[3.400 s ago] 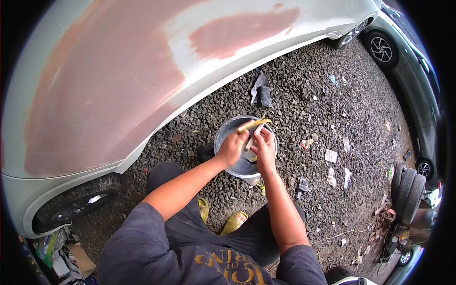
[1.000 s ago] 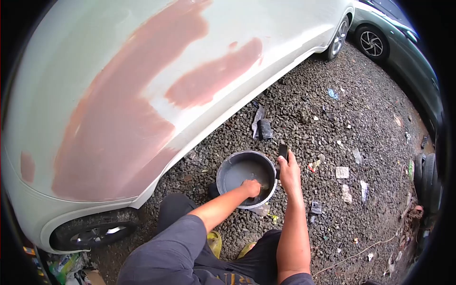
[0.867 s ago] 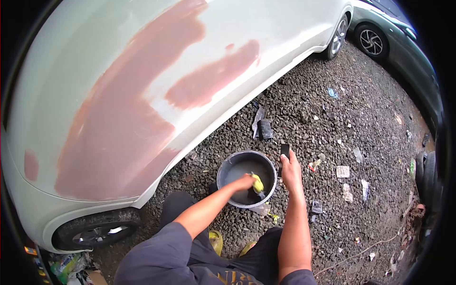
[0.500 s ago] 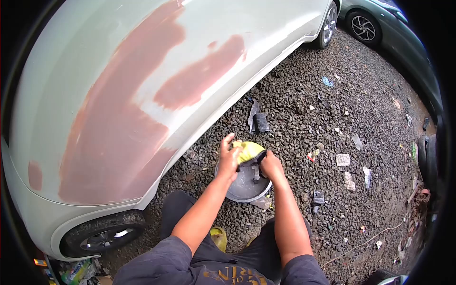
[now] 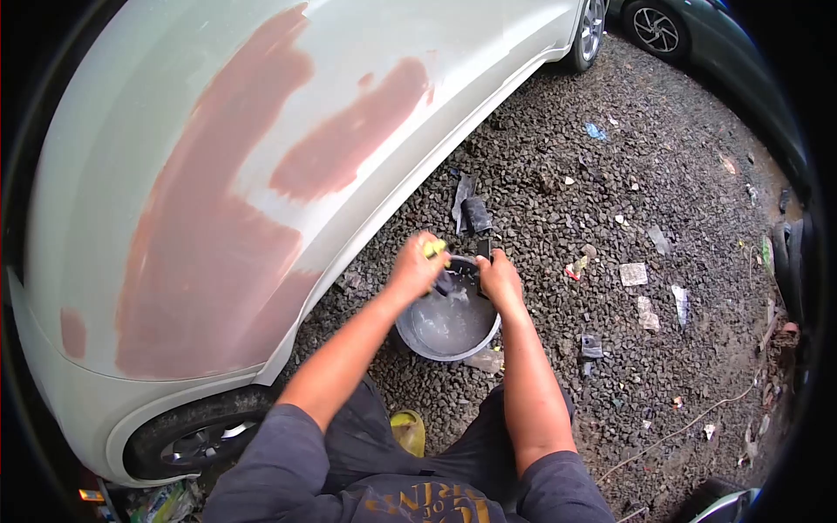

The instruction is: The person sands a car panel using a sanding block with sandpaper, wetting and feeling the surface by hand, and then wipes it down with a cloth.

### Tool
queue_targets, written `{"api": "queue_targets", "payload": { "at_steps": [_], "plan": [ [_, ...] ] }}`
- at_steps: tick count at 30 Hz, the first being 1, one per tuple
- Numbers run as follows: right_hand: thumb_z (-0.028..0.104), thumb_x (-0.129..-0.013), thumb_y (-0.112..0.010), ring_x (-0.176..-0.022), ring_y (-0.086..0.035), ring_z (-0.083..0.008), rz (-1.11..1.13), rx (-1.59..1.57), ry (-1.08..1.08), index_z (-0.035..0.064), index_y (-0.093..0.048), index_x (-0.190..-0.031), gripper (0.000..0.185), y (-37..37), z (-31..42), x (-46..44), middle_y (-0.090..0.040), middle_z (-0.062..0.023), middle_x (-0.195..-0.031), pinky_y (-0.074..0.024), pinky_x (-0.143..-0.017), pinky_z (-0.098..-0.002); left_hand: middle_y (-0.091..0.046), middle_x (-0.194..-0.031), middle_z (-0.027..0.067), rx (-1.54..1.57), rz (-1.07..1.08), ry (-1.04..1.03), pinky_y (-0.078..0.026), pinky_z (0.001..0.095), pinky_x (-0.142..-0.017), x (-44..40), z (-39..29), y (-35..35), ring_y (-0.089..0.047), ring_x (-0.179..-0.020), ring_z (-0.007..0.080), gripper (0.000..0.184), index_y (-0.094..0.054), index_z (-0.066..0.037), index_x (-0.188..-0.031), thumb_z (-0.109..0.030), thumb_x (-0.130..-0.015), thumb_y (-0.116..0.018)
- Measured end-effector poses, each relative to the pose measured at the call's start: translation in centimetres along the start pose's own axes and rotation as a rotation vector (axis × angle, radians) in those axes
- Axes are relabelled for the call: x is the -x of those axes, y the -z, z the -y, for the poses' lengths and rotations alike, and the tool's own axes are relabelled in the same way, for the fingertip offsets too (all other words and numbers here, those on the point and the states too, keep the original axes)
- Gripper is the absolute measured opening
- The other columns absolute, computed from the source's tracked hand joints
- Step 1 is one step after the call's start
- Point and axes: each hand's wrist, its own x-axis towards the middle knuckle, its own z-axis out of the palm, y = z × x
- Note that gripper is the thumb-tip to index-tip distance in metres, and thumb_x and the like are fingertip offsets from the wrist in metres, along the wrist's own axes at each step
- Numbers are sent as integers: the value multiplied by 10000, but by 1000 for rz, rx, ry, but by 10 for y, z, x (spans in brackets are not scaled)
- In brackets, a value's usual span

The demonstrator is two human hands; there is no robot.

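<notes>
Since the earlier frame, I see the yellow cloth (image 5: 433, 248) has gone from spread between both hands to bunched in the left hand (image 5: 417, 264). On my feed the patched white car (image 5: 349, 213) fills the left, the bucket (image 5: 443, 356) of cloudy water (image 5: 449, 328) sits on gravel (image 5: 558, 218) beside it, and at its far rim the left fingers curl around the cloth while the right hand (image 5: 500, 277) grips a black block (image 5: 484, 251).
</notes>
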Motion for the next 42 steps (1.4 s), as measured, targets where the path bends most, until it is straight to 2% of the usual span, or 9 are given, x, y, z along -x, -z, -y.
{"api": "queue_targets", "payload": {
  "at_steps": [3,10,12,16,22,25,34,39,42],
  "plan": [
    [381,-1025,-599,-1206,-636,-461,8,-43,-21,-15,-568,-1337,505,9,-1,2,-673,-296,-1266,-488,-1008,-556,-685,-1045,98,-184,-35,48,-599,365,-758,-31,-62,85,-687,-861,186,467,-593,-82,-1323,-79,-894,-778],
    [337,-1035,-592,-1206,-630,-459,-75,-101,105,-11,-500,-1441,542,26,18,30,-646,-295,-1295,-497,-996,-554,-567,-1429,59,-1337,-459,-707,-389,527,-1179,-73,-172,225,-498,-1373,297,397,-723,-248,-1250,-403,-892,-792],
    [324,-1038,-592,-1191,-635,-463,-121,-101,165,-18,-488,-1454,548,32,23,42,-647,-294,-1287,-505,-985,-550,-520,-1547,0,-1594,-416,-754,-215,611,-1269,-91,-168,229,-397,-1493,288,380,-708,-239,-1282,-408,-942,-704],
    [310,-1043,-587,-1170,-647,-462,-163,-160,202,-32,-487,-1447,539,48,35,68,-642,-291,-1296,-519,-972,-538,-596,-1466,-2,-1673,-307,-1105,-262,553,-1268,-171,-139,205,-436,-1472,241,299,-710,-185,-1192,-185,-895,-670],
    [302,-1030,-613,-1218,-627,-459,-174,-145,162,-50,-443,-1482,598,56,21,95,-607,-298,-1365,-519,-1006,-512,-682,-1330,15,-1605,-397,-1186,-330,489,-1224,-331,-173,102,-538,-1375,218,195,-746,-175,-1075,-168,-937,-609],
    [280,-1005,-660,-1193,-637,-471,-197,-181,146,-67,-440,-1472,622,62,10,91,-624,-318,-1328,-520,-1002,-503,-684,-1313,20,-1790,-68,-951,-363,482,-1201,-317,-157,73,-546,-1362,211,229,-737,-144,-1089,-135,-919,-585],
    [216,-896,-850,-857,-677,-110,216,-1349,-6,37,-653,-1195,401,48,34,49,-718,-35,-983,-543,-813,-283,-717,-1172,73,-1130,104,-968,-424,464,-1118,-142,-34,136,-620,-1209,242,114,-762,-105,-955,-104,-863,-694],
    [344,-990,-731,-996,-728,-240,401,-1878,122,50,-605,-1305,449,23,50,34,-736,-127,-1106,-598,-898,-438,-721,-1191,110,-394,89,-435,-447,455,-1101,-94,-53,73,-614,-1217,284,187,-760,-35,-1047,-171,-998,-641],
    [444,-977,-699,-1109,-695,-239,429,-1912,135,104,-577,-1384,545,23,45,32,-710,-85,-1222,-555,-975,-488,-573,-1458,174,126,420,-257,-364,375,-1186,-66,-82,24,-517,-1380,296,497,-581,-10,-1426,-378,-1132,-427]
  ]
}}
